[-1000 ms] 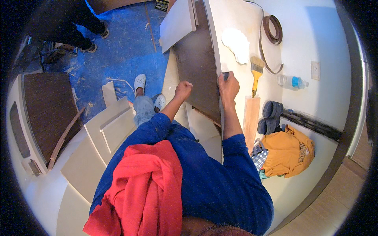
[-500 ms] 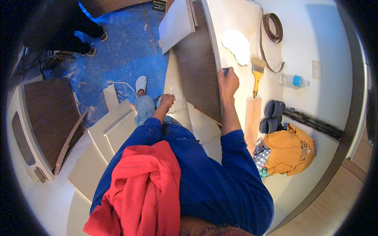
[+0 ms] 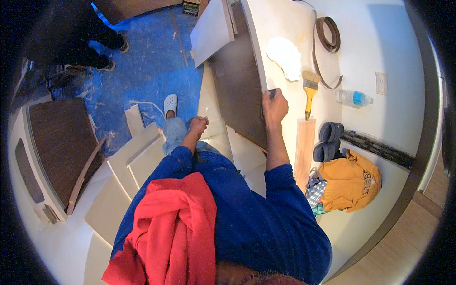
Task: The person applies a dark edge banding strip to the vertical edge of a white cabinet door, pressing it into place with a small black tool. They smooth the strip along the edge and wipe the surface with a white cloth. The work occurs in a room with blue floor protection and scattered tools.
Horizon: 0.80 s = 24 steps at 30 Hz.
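Note:
My right hand point(image 3: 276, 110) is closed round a small black object point(image 3: 272, 93), too covered by the fingers to name. It presses this against the long pale edge point(image 3: 261, 61) of a dark brown wood-grain panel point(image 3: 237, 90). Beyond that edge, to the right, lies a whitish work surface point(image 3: 280, 21). Over my legs, apart from the panel, hangs my left hand point(image 3: 198, 125), its fingers curled together; whether anything is in them is hidden. A wide paintbrush point(image 3: 310, 92) with a yellow handle lies right of my right hand, its handle end by a light wooden strip point(image 3: 304, 147).
A white ragged patch point(image 3: 285, 57), a coiled brown strip point(image 3: 328, 35), a water bottle point(image 3: 355, 98), dark slippers point(image 3: 327, 141) and orange clothing point(image 3: 354, 183) lie to the right. Cream boards point(image 3: 135, 152) lean at left. A person's legs point(image 3: 102, 42) stand on the blue floor point(image 3: 142, 57).
My right hand has slid a little nearer to me along the panel's edge, still gripping the black object. My left hand has shifted slightly left.

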Each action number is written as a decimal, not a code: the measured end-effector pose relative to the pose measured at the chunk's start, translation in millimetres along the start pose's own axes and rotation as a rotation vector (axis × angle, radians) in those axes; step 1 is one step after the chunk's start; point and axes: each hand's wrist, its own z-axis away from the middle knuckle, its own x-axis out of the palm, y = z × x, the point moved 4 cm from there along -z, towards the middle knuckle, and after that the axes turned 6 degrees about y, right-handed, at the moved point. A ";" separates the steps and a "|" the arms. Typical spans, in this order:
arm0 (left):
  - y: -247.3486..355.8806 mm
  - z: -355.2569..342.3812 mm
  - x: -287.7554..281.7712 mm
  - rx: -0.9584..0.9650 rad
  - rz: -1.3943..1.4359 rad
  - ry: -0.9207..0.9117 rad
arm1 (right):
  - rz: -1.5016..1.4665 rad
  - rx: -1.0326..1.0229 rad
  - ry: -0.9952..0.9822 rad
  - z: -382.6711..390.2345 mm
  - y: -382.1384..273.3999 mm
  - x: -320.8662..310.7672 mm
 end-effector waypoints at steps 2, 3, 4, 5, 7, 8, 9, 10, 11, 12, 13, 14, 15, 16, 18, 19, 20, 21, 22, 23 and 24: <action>5.0 3.5 5.8 -0.022 0.007 0.003 | -0.116 -0.084 0.069 -1.6 -2.8 -4.5; 8.0 3.8 10.5 -0.038 0.022 0.004 | -0.191 -0.153 0.119 -2.5 -4.8 -7.8; 8.8 4.7 15.3 -0.088 0.022 -0.011 | -0.197 -0.135 0.087 -4.0 -3.2 -7.5; 12.7 4.1 19.9 -0.061 -0.011 -0.028 | -0.146 -0.050 0.024 -5.6 1.6 -5.4; 15.5 4.1 27.0 -0.089 -0.090 -0.085 | -0.075 0.052 -0.083 -7.2 9.8 -3.1; 18.9 3.6 29.1 -0.058 -0.093 -0.094 | -0.124 -0.022 -0.036 -8.6 8.9 -6.1; 21.6 3.5 31.2 -0.039 -0.088 -0.113 | -0.124 -0.043 -0.040 -9.7 10.3 -6.8; 22.3 4.3 32.3 -0.060 -0.089 -0.113 | -0.070 -0.006 -0.077 -10.7 14.0 -5.9; 24.4 5.9 34.6 -0.049 -0.087 -0.140 | -0.116 -0.079 -0.056 -12.0 12.7 -7.4; 27.3 6.6 36.7 -0.060 -0.086 -0.147 | -0.137 -0.129 -0.029 -13.2 12.4 -9.0; 30.2 8.0 39.8 -0.085 -0.075 -0.155 | -0.177 -0.208 0.030 -13.9 11.1 -12.0; 34.1 11.0 43.0 -0.068 -0.082 -0.166 | -0.171 -0.218 0.053 -14.7 12.4 -13.2; 38.3 14.5 47.0 -0.066 -0.077 -0.175 | -0.117 -0.144 -0.027 -15.6 16.8 -9.9; 44.7 17.2 51.0 -0.063 -0.062 -0.194 | -0.072 -0.084 -0.105 -15.8 20.6 -7.0; 57.1 25.3 56.9 -0.048 -0.042 -0.197 | -0.043 -0.013 -0.210 -16.8 24.9 -3.3; 62.8 29.8 60.0 -0.063 -0.036 -0.192 | -0.090 -0.109 -0.136 -18.9 20.9 -6.3; 69.9 34.7 64.6 -0.043 -0.002 -0.207 | -0.113 -0.173 -0.083 -20.8 18.0 -8.4; 76.8 38.4 69.1 -0.043 0.027 -0.206 | -0.134 -0.233 -0.028 -22.3 15.0 -10.8; 84.0 41.1 73.0 -0.041 0.056 -0.203 | -0.153 -0.301 0.022 -23.1 11.9 -13.0; 90.7 43.4 77.1 -0.038 0.069 -0.217 | -0.108 -0.245 -0.039 -24.3 13.7 -10.3; 97.1 45.0 80.9 -0.034 0.083 -0.232 | -0.105 -0.236 -0.052 -24.5 13.8 -9.9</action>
